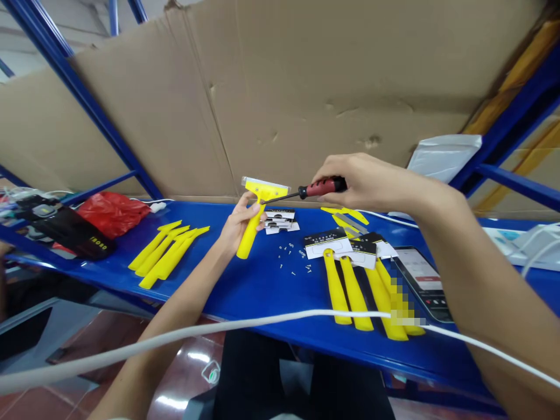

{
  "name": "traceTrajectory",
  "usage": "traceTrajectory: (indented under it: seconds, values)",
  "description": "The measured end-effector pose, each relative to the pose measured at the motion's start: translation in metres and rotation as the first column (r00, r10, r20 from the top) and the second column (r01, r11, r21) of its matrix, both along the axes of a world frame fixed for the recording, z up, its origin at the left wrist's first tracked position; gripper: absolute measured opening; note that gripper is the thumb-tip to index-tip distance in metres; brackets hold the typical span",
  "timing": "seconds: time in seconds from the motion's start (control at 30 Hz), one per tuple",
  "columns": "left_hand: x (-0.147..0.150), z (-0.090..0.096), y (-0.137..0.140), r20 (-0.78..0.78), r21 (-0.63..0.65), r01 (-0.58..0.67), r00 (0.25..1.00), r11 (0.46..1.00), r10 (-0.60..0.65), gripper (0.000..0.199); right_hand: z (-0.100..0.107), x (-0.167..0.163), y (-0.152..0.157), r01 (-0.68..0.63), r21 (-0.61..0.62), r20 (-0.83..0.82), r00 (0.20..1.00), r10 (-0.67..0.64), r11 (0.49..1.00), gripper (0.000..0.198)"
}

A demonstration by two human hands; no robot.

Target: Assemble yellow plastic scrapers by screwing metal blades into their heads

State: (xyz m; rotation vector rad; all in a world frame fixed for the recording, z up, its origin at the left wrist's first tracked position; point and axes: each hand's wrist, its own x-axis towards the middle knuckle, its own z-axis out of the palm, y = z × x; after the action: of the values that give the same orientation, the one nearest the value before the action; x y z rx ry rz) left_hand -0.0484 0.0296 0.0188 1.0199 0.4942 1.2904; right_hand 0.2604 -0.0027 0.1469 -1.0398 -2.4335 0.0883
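Nearest us, we note a white cable (pixel 262 321) crossing below both hands. Below the right hand (pixel 356 178), long yellow plastic handles (pixel 336 294) with black-and-white printed cards (pixel 326 245) lie on the glossy blue tabletop (pixel 254 291). Below and between the hands, small silvery screw-like pieces (pixel 301 253) lie scattered. The left hand (pixel 238 221) grips a yellow plastic T-shaped scraper (pixel 248 239); the right grasps a red-and-black-handled screwdriver (pixel 321 188), its shaft reaching the scraper's neck beside the left thumb. Whether its tip is seated, we cannot tell. We advise squaring the shaft to the fastener, pressing steadily, thumb clear. Beyond both hands stands brown cardboard (pixel 306 87).
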Motion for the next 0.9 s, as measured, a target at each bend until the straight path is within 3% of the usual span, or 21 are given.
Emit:
traceTrajectory:
  seconds: [0.27,0.43,0.53,0.7,0.83,0.9]
  values:
    - [0.005,-0.007,-0.001,-0.096,0.055,0.085,0.992,0.995,-0.080,0.057,-0.005,-0.003,0.006,0.095,0.005,-0.107,0.990,-0.094,0.995,0.022]
    - [0.010,-0.010,-0.009,-0.189,0.072,0.199,0.965,0.977,-0.182,0.060,-0.015,-0.016,0.014,0.037,0.001,-0.123,0.992,-0.037,0.999,0.046]
    - [0.013,-0.012,-0.012,-0.230,0.069,0.255,0.945,0.964,-0.233,0.063,-0.023,-0.021,0.019,-0.061,-0.072,-0.137,0.989,0.051,0.996,0.055]
    - [0.016,-0.011,-0.017,-0.220,0.069,0.284,0.939,0.956,-0.263,0.061,-0.034,-0.030,0.020,-0.202,-0.236,-0.142,0.975,0.172,0.951,0.053]
    - [0.018,-0.011,-0.019,-0.288,0.082,0.289,0.923,0.954,-0.255,0.057,-0.036,-0.030,0.021,-0.255,-0.426,-0.245,0.956,0.161,0.868,0.054]
    - [0.020,-0.013,-0.019,-0.361,0.137,0.250,0.914,0.958,-0.186,0.055,-0.034,-0.027,0.022,-0.238,-0.424,-0.266,0.955,0.132,0.874,0.057]
